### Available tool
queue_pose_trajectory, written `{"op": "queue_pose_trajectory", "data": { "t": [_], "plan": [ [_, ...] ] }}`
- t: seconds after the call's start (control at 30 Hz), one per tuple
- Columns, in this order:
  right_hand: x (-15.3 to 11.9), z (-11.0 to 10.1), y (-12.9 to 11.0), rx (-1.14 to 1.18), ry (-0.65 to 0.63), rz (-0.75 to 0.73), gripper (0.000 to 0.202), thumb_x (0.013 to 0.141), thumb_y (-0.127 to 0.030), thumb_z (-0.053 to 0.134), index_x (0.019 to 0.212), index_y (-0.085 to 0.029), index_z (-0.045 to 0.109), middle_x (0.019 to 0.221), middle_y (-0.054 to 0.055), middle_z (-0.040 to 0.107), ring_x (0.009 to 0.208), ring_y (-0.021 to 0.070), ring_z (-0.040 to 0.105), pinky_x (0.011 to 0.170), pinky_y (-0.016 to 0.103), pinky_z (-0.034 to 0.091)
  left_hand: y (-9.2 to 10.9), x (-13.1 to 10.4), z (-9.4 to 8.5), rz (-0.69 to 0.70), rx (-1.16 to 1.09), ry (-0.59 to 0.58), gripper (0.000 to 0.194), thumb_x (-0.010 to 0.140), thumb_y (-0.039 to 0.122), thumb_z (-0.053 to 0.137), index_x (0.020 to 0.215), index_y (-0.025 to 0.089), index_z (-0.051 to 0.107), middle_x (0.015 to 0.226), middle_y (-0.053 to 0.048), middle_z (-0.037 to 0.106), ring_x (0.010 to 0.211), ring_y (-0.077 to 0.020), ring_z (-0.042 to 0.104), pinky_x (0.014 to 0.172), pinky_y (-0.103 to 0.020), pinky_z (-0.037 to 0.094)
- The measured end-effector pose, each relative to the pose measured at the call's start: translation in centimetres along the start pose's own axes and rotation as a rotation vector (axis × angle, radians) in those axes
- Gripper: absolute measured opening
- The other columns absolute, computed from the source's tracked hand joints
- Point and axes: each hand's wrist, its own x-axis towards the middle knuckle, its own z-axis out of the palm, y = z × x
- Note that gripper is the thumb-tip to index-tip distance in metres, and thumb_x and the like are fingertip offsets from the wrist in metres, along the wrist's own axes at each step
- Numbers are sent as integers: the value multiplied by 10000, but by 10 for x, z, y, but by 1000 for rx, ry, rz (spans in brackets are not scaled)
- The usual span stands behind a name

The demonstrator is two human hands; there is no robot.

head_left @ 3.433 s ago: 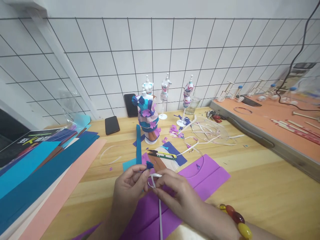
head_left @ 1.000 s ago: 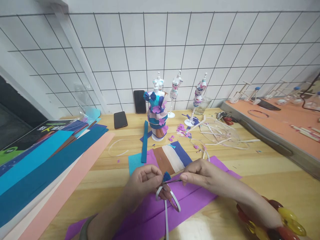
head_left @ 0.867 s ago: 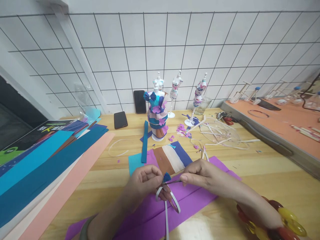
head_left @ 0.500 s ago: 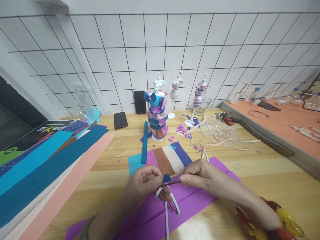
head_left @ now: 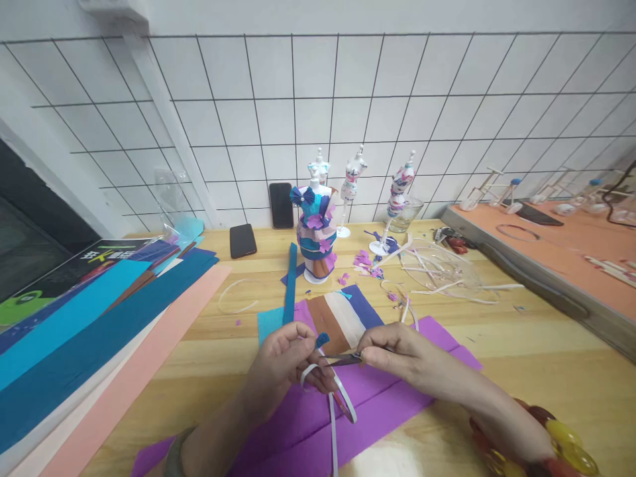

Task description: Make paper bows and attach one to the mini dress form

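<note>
My left hand (head_left: 292, 361) pinches a small blue paper piece (head_left: 322, 340) between thumb and fingertips. A narrow white strip like tape (head_left: 333, 430) loops around its fingers and hangs down. In my right hand (head_left: 397, 351) is a small pair of scissors (head_left: 346, 360), its blades pointing left just below the blue piece. The fingers partly cover the handles. Both hands are above folded purple crepe paper (head_left: 387, 404). Beyond them lie sheets in turquoise, brown (head_left: 325, 318), cream and dark blue, and a narrow teal strip (head_left: 291, 285).
A mini dress form (head_left: 317, 228) in layered coloured paper stands behind, with several white forms near a glass (head_left: 408, 215). Long paper strips (head_left: 114, 324) cover the left side. Two phones (head_left: 243, 240), paper scraps (head_left: 365, 258), tangled strips (head_left: 447, 268) and an orange-topped board (head_left: 561, 245) lie around.
My left hand has drawn slightly left with the blue paper piece, away from the scissors. The blades now look a little parted. The whole view has shifted slightly.
</note>
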Motion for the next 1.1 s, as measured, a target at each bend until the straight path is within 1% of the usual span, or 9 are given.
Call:
{"op": "queue_pose_trajectory", "data": {
  "t": [0.07,0.2,0.27,0.4,0.57,0.73,0.8,0.93,1.1],
  "plan": [
    [0,3,0,51,-37,30,316,769,-446,542,735,-139,609,605,-28,489,535,81,403,472,180,309,0,0,-1,10,-22,1,140,774,251,526,706,160,444,544,-42,662,477,-173,633,471,-249,471],
    [1,17,-3,86,-35,48,360,576,-363,745,854,-162,637,808,11,633,745,150,548,643,216,418,1,2,-3,59,-67,22,117,786,224,500,713,162,433,565,-44,667,500,-163,632,506,-254,476],
    [3,25,-4,109,-78,27,285,661,-350,686,876,-166,656,853,30,664,798,171,581,710,245,437,1,3,-4,85,-77,28,118,788,223,495,715,166,422,576,-52,672,507,-162,632,521,-258,477],
    [4,34,-4,114,-73,-37,214,777,-325,564,853,-154,667,844,40,677,799,174,604,692,238,453,-1,4,-7,129,-74,50,109,793,227,494,739,170,420,596,-51,677,511,-166,631,502,-249,465],
    [5,32,1,-199,92,-72,139,774,-207,535,696,-136,625,657,12,636,601,121,561,538,187,400,-4,1,-9,136,-70,66,148,770,270,546,774,187,423,700,-49,693,458,-137,597,416,-216,421],
    [6,26,7,-514,232,-56,145,684,-51,497,666,-155,596,590,-6,607,538,111,530,500,181,341,-5,-2,-5,177,56,68,190,756,332,561,756,183,445,690,-42,683,405,-122,573,416,-226,413],
    [5,25,8,-592,232,-73,182,663,-23,476,681,-161,593,606,-1,616,554,117,541,510,185,339,-6,-2,-4,191,103,74,187,754,334,564,751,181,457,645,-25,674,370,-105,549,418,-225,419],
    [4,24,9,-679,141,-220,235,683,-3,451,743,-170,605,676,20,640,643,134,574,589,204,360,-7,2,-8,197,106,127,174,758,332,556,784,188,462,605,-14,667,338,-86,505,354,-188,381],
    [1,23,10,-772,103,-302,270,741,22,409,790,-162,601,677,32,631,660,136,573,606,217,355,-7,7,-14,165,44,136,208,755,344,562,799,186,433,704,-36,693,215,-2,337,267,-133,230]
  ]
}}
